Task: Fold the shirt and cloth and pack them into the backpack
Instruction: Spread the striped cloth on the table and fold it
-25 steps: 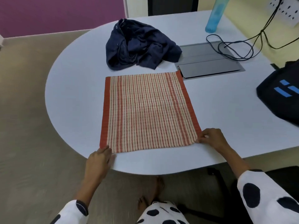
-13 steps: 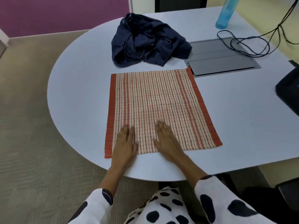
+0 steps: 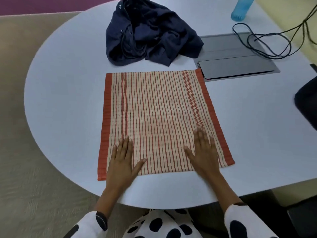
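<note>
Head view, compared with half a second earlier: both hands have spread apart across the near part of the cloth (image 3: 157, 121). They lay close together near its middle then; now the left hand (image 3: 122, 162) lies toward the near-left corner and the right hand (image 3: 204, 152) toward the near-right side. The cloth itself has kept its place and lies flat as a striped rectangle with orange side borders on the pale surface (image 3: 65, 103).

Partly out of view: the backpack (image 3: 307, 103) shows only as a dark shape cut by the right frame edge, well apart from the cloth. The blue bottle (image 3: 240, 11) is cropped at the top. The shirt (image 3: 147, 33), dark navy, sits crumpled beyond the cloth's far edge — its top runs out of frame, and collar and sleeves cannot be told apart in the heap.

Left hand: flat, palm down, fingers straight and together, thumb splayed to the right, pressing on the cloth; its heel overhangs the cloth's near edge onto the surface. Right hand: likewise flat and extended, palm down on the cloth just inside the right border — nothing gripped by either.

A grey panel (image 3: 236, 55) lies by the cloth's far-right corner, with a black cable (image 3: 267, 43) looped over it.
</note>
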Demonstrator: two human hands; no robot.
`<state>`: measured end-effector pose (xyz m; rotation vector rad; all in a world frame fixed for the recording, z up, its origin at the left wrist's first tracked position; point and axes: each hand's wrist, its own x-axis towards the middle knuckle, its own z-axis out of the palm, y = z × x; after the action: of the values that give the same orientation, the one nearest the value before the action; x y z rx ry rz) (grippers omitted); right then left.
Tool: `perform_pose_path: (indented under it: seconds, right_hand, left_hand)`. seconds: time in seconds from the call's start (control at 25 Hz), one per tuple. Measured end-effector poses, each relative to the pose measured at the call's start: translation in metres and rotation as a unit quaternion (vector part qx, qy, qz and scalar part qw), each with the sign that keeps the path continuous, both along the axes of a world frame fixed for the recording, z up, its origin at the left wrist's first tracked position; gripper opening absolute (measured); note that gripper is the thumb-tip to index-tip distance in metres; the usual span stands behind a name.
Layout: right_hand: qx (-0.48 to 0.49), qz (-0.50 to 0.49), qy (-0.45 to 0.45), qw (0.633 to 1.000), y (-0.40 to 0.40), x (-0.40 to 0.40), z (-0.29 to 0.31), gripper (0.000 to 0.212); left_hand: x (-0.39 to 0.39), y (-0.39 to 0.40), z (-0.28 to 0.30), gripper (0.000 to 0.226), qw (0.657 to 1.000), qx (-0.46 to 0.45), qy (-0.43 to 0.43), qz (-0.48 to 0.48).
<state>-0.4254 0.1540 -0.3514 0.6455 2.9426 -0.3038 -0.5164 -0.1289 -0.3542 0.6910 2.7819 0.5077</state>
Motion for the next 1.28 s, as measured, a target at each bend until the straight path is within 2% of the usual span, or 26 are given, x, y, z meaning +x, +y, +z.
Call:
perform_pose_path:
  seconds: [0.16,0.28,0.52,0.72,0.92,1.0,1.08,1.2,1.28]
  right_hand:
    - [-0.002,-0.049,-0.009,0.999,0.027,0.0,0.005,0.085]
    - [-0.037,-0.05,0.013,0.998,0.019,-0.021,0.006,0.081]
    - [-0.1,0.128,0.029,0.986,-0.019,-0.117,0.016,0.07]
    - [-0.031,0.201,0.033,0.978,-0.021,-0.18,0.0,0.062]
    - [-0.001,0.083,0.007,0.997,0.044,-0.192,-0.006,0.08]
    - [-0.016,0.017,-0.001,1.0,0.061,-0.204,-0.002,0.085]
    - [-0.042,-0.005,0.01,0.999,0.062,-0.224,0.001,0.087]
    - [-0.054,0.085,0.029,0.994,0.039,-0.259,0.004,0.076]
    - [-0.036,0.176,0.029,0.983,0.02,-0.28,0.001,0.068]
  left_hand:
    - [0.0,0.003,0.003,0.088,1.0,0.013,-0.017,0.016]
    - [-0.012,0.018,0.009,0.078,1.0,-0.005,0.005,0.011]
    - [-0.092,0.063,0.011,0.069,0.998,-0.008,0.027,-0.051]
    - [-0.164,0.088,0.003,0.077,1.0,-0.004,0.024,-0.002]
    - [-0.17,0.079,0.0,0.078,1.0,-0.005,0.018,0.016]
    - [-0.172,0.081,0.001,0.077,0.999,0.015,0.024,0.03]
    - [-0.186,0.091,0.005,0.07,0.997,0.049,0.036,0.054]
    - [-0.222,0.108,0.01,0.068,0.994,0.073,0.041,0.075]
    - [-0.249,0.116,0.009,0.074,0.997,0.043,0.042,0.046]
